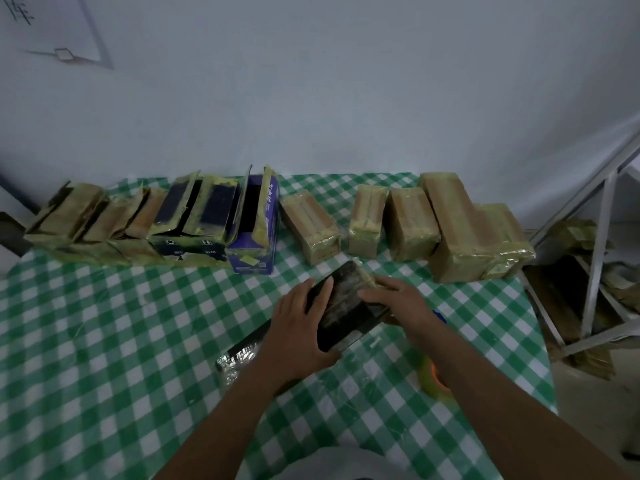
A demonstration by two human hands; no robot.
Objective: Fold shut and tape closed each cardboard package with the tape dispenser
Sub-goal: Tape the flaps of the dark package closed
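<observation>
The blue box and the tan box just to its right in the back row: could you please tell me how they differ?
The blue box has its top flaps standing open; the tan box is closed and taped over. The blue box is printed blue, the tan box plain brown under yellowish tape. The blue box stands taller than the tan box. Both rest on the checked tablecloth.

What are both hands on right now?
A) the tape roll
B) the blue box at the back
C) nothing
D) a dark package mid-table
D: the left hand and right hand hold the dark package from either side.
</observation>
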